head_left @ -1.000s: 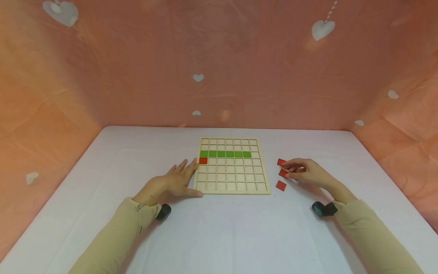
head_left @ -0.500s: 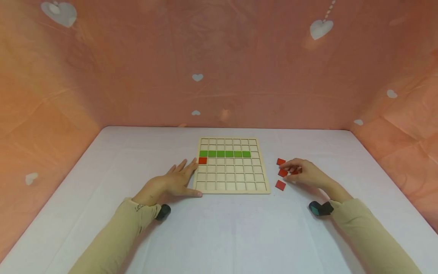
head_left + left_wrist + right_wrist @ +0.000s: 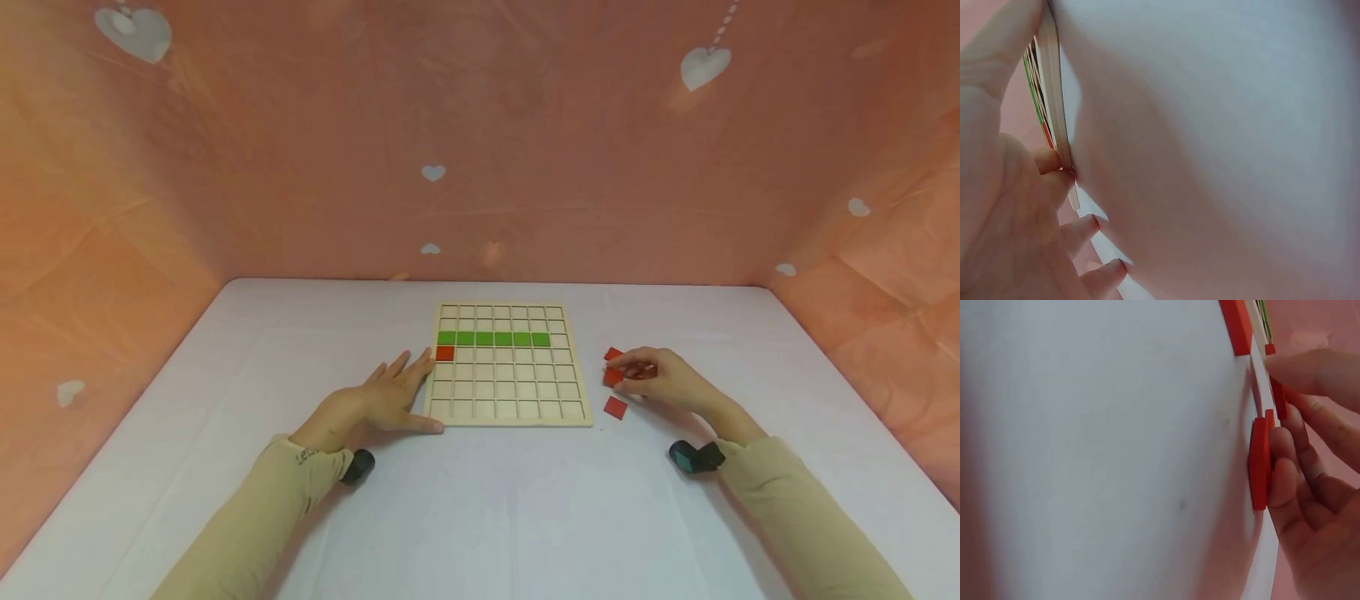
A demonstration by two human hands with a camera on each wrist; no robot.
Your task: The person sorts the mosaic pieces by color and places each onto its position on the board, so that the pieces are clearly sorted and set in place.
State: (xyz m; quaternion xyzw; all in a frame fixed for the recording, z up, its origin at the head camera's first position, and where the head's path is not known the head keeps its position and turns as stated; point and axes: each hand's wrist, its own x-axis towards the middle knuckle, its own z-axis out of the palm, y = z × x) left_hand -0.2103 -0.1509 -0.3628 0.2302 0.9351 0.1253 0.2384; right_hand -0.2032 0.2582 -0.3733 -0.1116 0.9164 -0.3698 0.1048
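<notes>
A pale wooden grid board lies on the table, a row of several green tiles across it and one red square tile below the row's left end. Along its left edge my left hand rests with fingers spread, thumb at the near corner. Right of the board my right hand pinches a red square tile, raised and tilted in the right wrist view. Under the curled lower fingers lies another red tile.
Another loose red tile lies nearer the person, and one more lies just beyond the right fingertips. The white-covered table ends at a pinkish-orange cloth backdrop printed with pale hearts.
My right hand has shifted slightly left, and the red tile between thumb and fingers has come up with it. The left hand and the board stay put.
</notes>
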